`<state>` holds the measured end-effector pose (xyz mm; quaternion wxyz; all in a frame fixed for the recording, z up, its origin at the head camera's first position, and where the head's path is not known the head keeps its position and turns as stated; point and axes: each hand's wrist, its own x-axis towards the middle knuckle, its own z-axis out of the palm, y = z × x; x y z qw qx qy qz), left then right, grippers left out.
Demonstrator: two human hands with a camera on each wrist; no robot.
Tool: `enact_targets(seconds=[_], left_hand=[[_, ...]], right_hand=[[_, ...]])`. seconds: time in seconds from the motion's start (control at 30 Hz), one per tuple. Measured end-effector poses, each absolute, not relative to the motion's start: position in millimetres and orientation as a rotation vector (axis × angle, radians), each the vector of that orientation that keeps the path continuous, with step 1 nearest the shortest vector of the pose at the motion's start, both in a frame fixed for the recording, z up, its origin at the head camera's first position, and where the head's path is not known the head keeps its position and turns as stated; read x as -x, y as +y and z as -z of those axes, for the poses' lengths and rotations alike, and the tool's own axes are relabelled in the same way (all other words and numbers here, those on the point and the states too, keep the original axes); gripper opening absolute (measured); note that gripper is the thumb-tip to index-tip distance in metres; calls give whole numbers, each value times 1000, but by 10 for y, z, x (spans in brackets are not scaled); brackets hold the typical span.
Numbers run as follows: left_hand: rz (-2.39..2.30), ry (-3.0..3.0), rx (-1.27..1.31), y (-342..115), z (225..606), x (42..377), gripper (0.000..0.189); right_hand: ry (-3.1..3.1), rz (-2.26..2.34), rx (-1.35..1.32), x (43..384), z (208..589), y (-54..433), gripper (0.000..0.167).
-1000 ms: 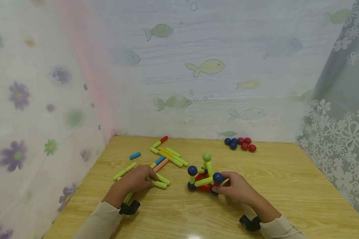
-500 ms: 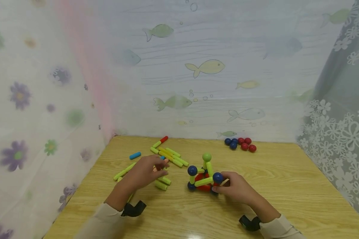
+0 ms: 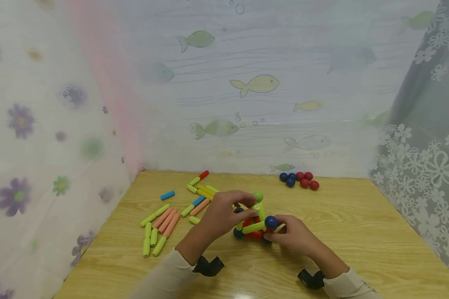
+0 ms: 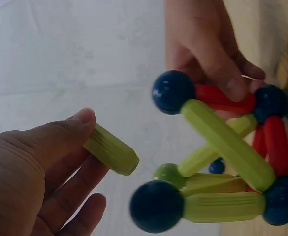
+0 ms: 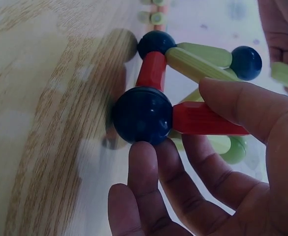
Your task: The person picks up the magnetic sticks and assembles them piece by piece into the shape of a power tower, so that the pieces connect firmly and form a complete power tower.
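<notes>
Yellow-green and ridged, a short rod (image 4: 113, 151) is pinched between the thumb and fingers of a person's left hand (image 3: 220, 214), near a ball-and-rod frame (image 3: 253, 227) standing on a wood-grain table (image 3: 344, 216). The right hand (image 3: 297, 238) grips the frame's upright red rod (image 5: 203, 118), which joins two navy corner balls (image 4: 173, 92). To the left lie loose salmon rods (image 3: 171, 225) and yellow-green rods (image 3: 155, 215); loose navy balls (image 3: 290, 182) and red balls (image 3: 304, 183) cluster near the back edge.
</notes>
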<state>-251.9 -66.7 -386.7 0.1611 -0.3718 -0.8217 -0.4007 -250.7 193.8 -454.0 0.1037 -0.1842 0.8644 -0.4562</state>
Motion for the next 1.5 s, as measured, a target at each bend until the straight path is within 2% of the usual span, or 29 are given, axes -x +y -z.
enact_targets(seconds=[0.53, 0.97, 1.17, 1.3, 1.5], left_hand=[[814, -2370, 1191, -560, 4118, 2603, 29], [629, -2371, 1087, -520, 4181, 2546, 33], [628, -2517, 745, -689, 4219, 2412, 49], [781, -2665, 666, -750, 4220, 2327, 61], [918, -2828, 703, -693, 4198, 2278, 115]], right_hand=[[2558, 1329, 558, 2509, 4549, 1932, 30], [2573, 1320, 562, 2486, 4529, 1911, 31], [2581, 1307, 558, 2479, 4524, 1885, 34], [2574, 1282, 573, 2449, 4490, 1855, 31], [2501, 1256, 675, 2377, 4459, 1790, 18]])
